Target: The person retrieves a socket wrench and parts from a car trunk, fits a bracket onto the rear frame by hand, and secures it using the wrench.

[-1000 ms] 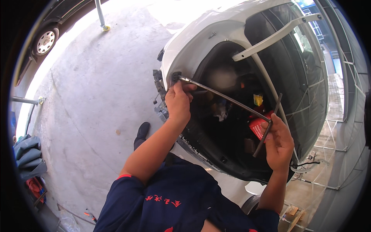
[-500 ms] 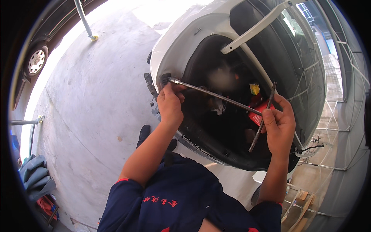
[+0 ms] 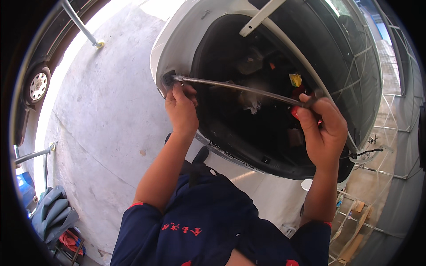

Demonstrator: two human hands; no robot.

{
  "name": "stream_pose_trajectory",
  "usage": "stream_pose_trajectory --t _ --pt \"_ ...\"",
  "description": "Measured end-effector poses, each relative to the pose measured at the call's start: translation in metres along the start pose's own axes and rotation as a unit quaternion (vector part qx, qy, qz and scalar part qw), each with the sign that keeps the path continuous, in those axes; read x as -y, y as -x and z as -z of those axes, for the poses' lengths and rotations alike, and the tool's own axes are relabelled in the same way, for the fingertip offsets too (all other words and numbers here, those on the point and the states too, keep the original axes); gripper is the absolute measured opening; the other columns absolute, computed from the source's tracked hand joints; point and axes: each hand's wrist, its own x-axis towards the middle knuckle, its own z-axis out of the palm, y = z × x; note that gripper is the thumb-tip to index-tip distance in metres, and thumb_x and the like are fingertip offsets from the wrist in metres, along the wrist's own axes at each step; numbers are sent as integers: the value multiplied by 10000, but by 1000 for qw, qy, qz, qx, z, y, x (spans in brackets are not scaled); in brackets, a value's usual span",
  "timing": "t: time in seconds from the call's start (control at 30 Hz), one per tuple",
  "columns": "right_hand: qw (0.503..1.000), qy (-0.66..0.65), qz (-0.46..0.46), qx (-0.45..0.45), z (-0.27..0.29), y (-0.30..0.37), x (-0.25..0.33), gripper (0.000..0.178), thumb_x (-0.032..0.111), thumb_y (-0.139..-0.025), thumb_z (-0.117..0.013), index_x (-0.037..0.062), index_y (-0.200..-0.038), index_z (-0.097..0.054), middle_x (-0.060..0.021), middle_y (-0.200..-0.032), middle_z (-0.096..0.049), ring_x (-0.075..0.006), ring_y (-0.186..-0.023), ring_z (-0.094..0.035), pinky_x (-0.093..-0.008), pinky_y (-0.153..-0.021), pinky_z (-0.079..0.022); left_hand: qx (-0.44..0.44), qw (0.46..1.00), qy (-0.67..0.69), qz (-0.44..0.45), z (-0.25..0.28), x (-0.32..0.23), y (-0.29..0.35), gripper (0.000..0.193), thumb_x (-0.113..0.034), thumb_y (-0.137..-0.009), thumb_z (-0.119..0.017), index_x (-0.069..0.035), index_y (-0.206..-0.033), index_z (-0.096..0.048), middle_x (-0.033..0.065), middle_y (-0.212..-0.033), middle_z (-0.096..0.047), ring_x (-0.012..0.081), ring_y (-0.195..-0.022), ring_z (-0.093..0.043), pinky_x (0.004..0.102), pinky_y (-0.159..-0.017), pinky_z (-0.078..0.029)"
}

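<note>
A long metal T-handle socket wrench point(image 3: 242, 88) lies across the open trunk of a white car. Its socket end meets a small black part point(image 3: 169, 78) at the car body's left corner. My left hand point(image 3: 183, 111) is closed just under that end, fingers curled around or against it. The crossbar end is in my right hand point(image 3: 323, 131), whose thumb and fingers wrap the handle. That hand partly hides the crossbar, which is blurred.
The dark trunk point(image 3: 235, 128) holds several loose things, among them a yellow packet point(image 3: 295, 80). A white metal arm point(image 3: 262, 17) juts over the opening from above. Another car's wheel point(image 3: 39, 85) is at far left, and grey cloth point(image 3: 52, 215) lies at lower left.
My right hand has swung the crossbar round, so it no longer stands out across the view. My view has shifted, and the trunk sits higher and further left.
</note>
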Motion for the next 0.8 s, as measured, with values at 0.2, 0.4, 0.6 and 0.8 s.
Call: stream_pose_trajectory --t 0.2,0.4,0.6,0.8 --pt "992 -111 -42 -39 -7 -2 -1 206 95 -941 -830 -10 -1104 -758 -40 -826 -718 -72 -679 -632 -212 -609 -470 -6 994 -55 -93 -1 7 5 284 -192 -1121 -465 -6 -1086 -676 34 -826 -629 100 -603 -519 261 -542 -428" --pt "973 -219 -56 -50 -8 1 -9 270 97 -1016 -755 -11 -1249 -671 -12 -767 -689 -12 -636 -563 -161 -578 -425 39 991 -83 -98 2 9 7 362 -177 -1133 -444 -34 -1392 -652 -12 -876 -531 76 -672 -444 243 -595 -408" --pt "944 -312 106 -7 -14 10 -40 358 -47 -992 -702 14 -1345 -699 -50 -884 -714 -55 -748 -655 -205 -694 -563 78 983 -117 -117 11 12 4 416 -194 -1134 -439 -20 -1481 -587 -14 -840 -490 73 -643 -439 249 -577 -401" --pt "967 -152 197 -61 -9 -5 -52 221 19 -871 -846 12 -1084 -788 -58 -824 -703 -132 -662 -648 -254 -595 -508 51 987 -118 -98 13 18 -2 431 -220 -1147 -433 -18 -1510 -548 -27 -828 -459 64 -625 -405 248 -561 -375"
